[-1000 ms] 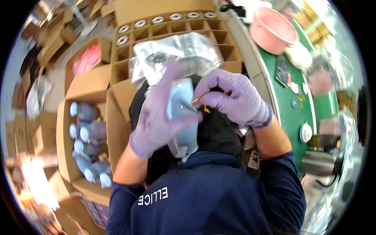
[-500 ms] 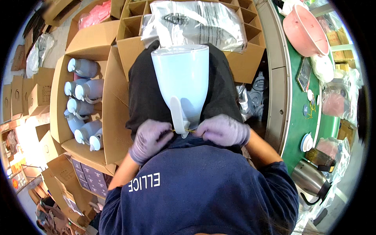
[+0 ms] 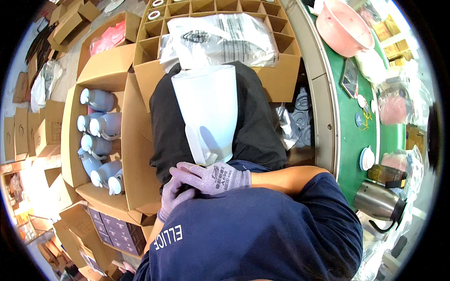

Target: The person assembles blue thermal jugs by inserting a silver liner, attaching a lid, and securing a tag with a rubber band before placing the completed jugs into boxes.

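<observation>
A pale blue plastic jug [image 3: 208, 110] lies on my lap, wide end away from me and handle end toward my body. Both hands wear lilac gloves and sit together just below the jug's near end. My right hand [image 3: 215, 178] lies across my left hand [image 3: 174, 195], fingers pointing left, its back touching the jug's rim. The left hand's fingers curl under it. Whether either hand holds something small is hidden.
At left is an open cardboard box [image 3: 70, 140] of several pale blue jugs [image 3: 101, 133]. Ahead, a divider carton [image 3: 145, 42] carries a clear plastic bag [image 3: 225, 37]. A green table [image 3: 349, 117] at right holds a pink basin [image 3: 342, 28] and a steel kettle [image 3: 379, 202]. Purple-printed cartons [image 3: 112, 229] stand at lower left.
The jug came down from in front of the camera onto my lap. My hands left its handle end, drew toward my body, and the right now overlaps the left.
</observation>
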`<action>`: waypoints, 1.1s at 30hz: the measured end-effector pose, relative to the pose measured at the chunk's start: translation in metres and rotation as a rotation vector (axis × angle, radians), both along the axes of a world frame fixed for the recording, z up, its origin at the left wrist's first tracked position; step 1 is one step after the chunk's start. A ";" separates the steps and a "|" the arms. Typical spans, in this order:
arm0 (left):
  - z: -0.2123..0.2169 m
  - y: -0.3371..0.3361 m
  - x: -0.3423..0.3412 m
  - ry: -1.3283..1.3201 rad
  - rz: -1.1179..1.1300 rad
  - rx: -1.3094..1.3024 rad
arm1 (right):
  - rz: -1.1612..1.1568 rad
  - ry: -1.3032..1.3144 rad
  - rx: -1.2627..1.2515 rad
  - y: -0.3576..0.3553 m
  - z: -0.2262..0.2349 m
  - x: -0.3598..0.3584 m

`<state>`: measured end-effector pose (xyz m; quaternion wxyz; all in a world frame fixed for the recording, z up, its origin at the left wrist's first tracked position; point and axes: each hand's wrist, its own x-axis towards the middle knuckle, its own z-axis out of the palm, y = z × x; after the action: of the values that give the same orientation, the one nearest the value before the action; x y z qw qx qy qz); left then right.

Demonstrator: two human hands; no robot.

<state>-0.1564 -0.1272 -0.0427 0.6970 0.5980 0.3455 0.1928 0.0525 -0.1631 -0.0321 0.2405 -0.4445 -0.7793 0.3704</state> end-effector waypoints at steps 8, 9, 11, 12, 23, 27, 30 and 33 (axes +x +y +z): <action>-0.019 -0.001 0.015 -0.258 0.315 -0.564 | -0.201 0.036 0.127 -0.030 0.003 0.024; -0.018 0.002 0.021 -0.009 0.110 -0.115 | -0.260 0.196 0.086 -0.035 0.000 0.029; -0.007 0.007 0.037 0.218 -0.059 0.248 | -0.381 0.442 -0.143 -0.048 0.005 0.045; -0.001 0.012 0.045 0.304 -0.146 0.383 | -0.358 0.456 -0.238 -0.053 0.004 0.058; 0.081 0.074 0.117 0.120 -0.296 1.215 | -0.324 -0.137 -0.406 -0.028 -0.003 0.114; 0.054 0.091 0.106 -0.053 -0.293 1.073 | -0.130 -0.042 -0.575 0.002 0.017 0.181; 0.041 0.118 0.093 -0.264 0.168 0.746 | -0.306 0.024 -0.376 0.047 0.029 0.227; 0.020 0.160 0.086 0.014 0.542 0.453 | -0.832 0.079 -0.107 0.153 0.019 0.222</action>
<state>-0.0708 0.0325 -0.0226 0.4676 0.6255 0.4450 0.4383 0.2749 -0.0104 -0.0133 0.3756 -0.7187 -0.5033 0.2985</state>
